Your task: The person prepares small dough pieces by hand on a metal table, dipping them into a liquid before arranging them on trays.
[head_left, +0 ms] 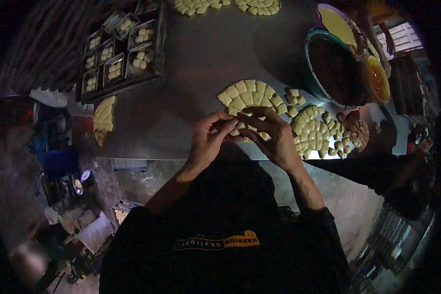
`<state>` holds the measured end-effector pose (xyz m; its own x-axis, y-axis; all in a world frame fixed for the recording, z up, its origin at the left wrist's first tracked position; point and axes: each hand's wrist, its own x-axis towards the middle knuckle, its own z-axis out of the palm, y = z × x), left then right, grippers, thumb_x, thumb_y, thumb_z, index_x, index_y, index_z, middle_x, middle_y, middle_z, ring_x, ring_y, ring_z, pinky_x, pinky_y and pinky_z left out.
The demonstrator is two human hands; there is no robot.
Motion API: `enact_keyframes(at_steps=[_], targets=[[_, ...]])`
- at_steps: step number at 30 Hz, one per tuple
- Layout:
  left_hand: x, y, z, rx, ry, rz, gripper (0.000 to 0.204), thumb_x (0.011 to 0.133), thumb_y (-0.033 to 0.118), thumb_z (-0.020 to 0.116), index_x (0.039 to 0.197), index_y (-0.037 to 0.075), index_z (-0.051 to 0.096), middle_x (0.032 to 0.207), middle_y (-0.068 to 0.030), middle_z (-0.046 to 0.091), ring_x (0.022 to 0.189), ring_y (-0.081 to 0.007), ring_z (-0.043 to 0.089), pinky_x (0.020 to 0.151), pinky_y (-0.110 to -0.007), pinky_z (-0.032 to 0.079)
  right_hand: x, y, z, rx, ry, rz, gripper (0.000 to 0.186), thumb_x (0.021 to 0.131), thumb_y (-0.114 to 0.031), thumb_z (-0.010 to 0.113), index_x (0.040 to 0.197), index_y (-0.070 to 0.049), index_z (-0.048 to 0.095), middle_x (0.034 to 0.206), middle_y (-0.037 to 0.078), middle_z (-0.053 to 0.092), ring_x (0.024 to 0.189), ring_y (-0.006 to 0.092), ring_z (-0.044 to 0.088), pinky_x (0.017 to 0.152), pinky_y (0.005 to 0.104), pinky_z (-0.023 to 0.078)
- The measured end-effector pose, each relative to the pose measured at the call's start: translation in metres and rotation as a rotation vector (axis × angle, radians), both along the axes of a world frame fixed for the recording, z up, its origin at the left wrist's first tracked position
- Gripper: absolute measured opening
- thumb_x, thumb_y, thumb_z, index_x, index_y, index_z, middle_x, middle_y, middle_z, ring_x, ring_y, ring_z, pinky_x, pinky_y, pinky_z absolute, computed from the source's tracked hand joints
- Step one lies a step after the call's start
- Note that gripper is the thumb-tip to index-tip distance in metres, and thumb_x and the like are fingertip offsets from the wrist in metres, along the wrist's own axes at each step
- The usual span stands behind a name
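Between my two hands, close to the table's near edge, is a small pale piece of dough (237,129). My left hand (211,131) pinches it from the left with thumb and fingers. From the right, my right hand (269,131) has its fingers curled on the same piece. Just beyond them lies a round of dough cut into many small blocks (250,94), its near part partly hidden by my hands. To the right sits another cut round of dough (310,128), with loose dough pieces (336,129) beside it.
A dark tray (121,88) at the far left holds several small tins with dough pieces. A green-rimmed basin (310,63) and an orange bowl (378,81) stand at the right. Another person's arm (380,41) reaches in there. More cut dough (201,6) lies at the back.
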<state>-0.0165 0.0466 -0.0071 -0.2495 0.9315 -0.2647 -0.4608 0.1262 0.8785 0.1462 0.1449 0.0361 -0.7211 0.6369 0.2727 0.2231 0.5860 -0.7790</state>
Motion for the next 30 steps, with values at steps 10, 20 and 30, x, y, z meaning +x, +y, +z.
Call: enact_keyframes(at_steps=[10,20,30], targets=[[0.012,0.003,-0.002,-0.045,-0.206,-0.176,0.032,0.095,0.013,0.062,0.123,-0.003,0.057,0.117,-0.0130,0.064,0.108,-0.0225,0.063,0.091,-0.038,0.057,0.029,0.037,-0.020,-0.192,0.011,0.389,0.019,0.082,-0.001,0.071,0.100,-0.003,0.069,0.099,0.011,0.068,0.087,0.0269,0.068,0.072,0.0357,0.054],[0.002,-0.022,-0.040,-0.204,0.164,-0.173,0.033,0.086,0.004,0.071,0.117,-0.001,0.062,0.106,-0.0083,0.068,0.100,-0.0149,0.064,0.082,-0.031,0.055,0.007,0.001,-0.034,-0.158,-0.134,0.245,0.023,0.087,-0.008,0.069,0.109,-0.003,0.065,0.106,0.016,0.065,0.104,0.0314,0.061,0.089,0.0385,0.050],[-0.041,-0.055,-0.048,-0.259,0.399,0.144,0.036,0.102,0.026,0.052,0.128,0.004,0.059,0.111,-0.0101,0.067,0.096,-0.0150,0.063,0.083,-0.032,0.052,-0.050,-0.060,-0.084,0.194,-0.098,0.286,0.043,0.076,0.001,0.069,0.119,-0.008,0.068,0.124,0.010,0.065,0.115,0.0283,0.059,0.095,0.0361,0.049]])
